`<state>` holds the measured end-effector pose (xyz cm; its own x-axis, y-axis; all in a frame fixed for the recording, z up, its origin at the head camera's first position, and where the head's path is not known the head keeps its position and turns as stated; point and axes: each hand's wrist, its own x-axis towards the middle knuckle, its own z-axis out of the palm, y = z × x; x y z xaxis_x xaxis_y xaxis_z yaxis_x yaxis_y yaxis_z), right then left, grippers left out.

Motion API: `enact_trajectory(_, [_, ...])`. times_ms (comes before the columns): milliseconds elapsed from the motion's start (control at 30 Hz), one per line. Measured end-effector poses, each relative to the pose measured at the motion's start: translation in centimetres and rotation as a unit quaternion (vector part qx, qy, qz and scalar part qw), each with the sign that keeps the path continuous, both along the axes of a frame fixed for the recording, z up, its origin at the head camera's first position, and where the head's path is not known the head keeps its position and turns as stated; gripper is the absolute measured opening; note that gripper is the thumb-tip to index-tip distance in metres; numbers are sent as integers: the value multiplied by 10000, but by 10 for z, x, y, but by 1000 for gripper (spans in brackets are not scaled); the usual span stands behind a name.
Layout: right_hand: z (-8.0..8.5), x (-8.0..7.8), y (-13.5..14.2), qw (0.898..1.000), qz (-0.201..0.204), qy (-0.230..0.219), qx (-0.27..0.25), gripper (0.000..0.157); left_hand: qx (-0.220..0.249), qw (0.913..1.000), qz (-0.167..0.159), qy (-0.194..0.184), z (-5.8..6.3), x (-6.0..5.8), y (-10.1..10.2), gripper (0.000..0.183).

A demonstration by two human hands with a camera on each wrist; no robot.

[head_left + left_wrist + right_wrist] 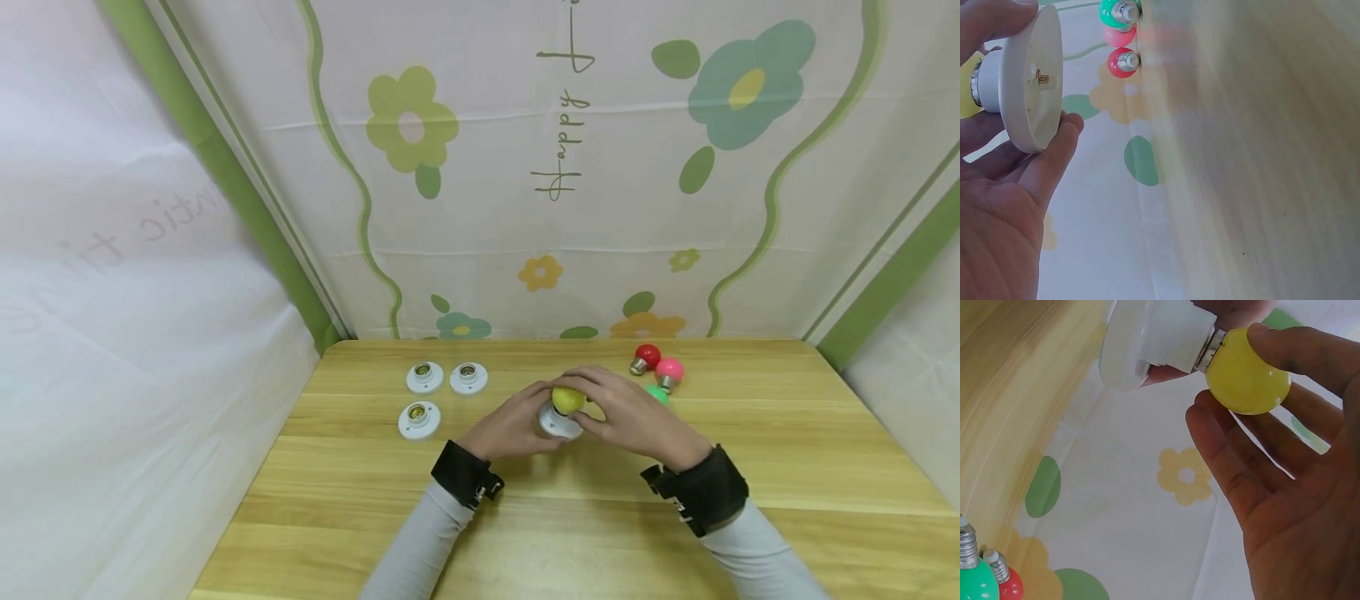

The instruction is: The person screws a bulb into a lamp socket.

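My left hand (513,427) grips a round white lamp holder (557,425) by its base, thumb on one side and fingers on the other. In the left wrist view the underside of the lamp holder (1044,94) faces sideways, off the table, with a brass contact inside. My right hand (628,412) holds a yellow bulb (567,400) between thumb and fingers. The right wrist view has the yellow bulb (1244,378) in line with the socket, its metal base partly inside and a silver band still showing.
Three more white lamp holders lie to the left on the wooden table (360,483), one being the front holder (419,420). Behind my right hand are a red bulb (648,357), a pink bulb (670,370) and a green bulb (658,393). A flowered curtain (480,208) hangs along the back edge.
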<state>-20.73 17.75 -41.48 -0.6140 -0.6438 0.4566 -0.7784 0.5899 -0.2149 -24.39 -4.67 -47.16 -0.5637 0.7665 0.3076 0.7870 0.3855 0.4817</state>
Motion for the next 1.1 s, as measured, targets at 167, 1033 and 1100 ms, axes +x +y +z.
enact_trajectory(167, [-2,-2,-1,9999,-19,149,-47,46,-41,10000,34,-10,0,0,0,69])
enact_trajectory(1033, [-1,0,2,9995,131,-231,182,51,-75,9999,28,80,0,1,-1,70])
enact_trajectory(1100, [-1,0,2,9997,78,-197,152,51,-53,10000,4,57,0,1,-1,70])
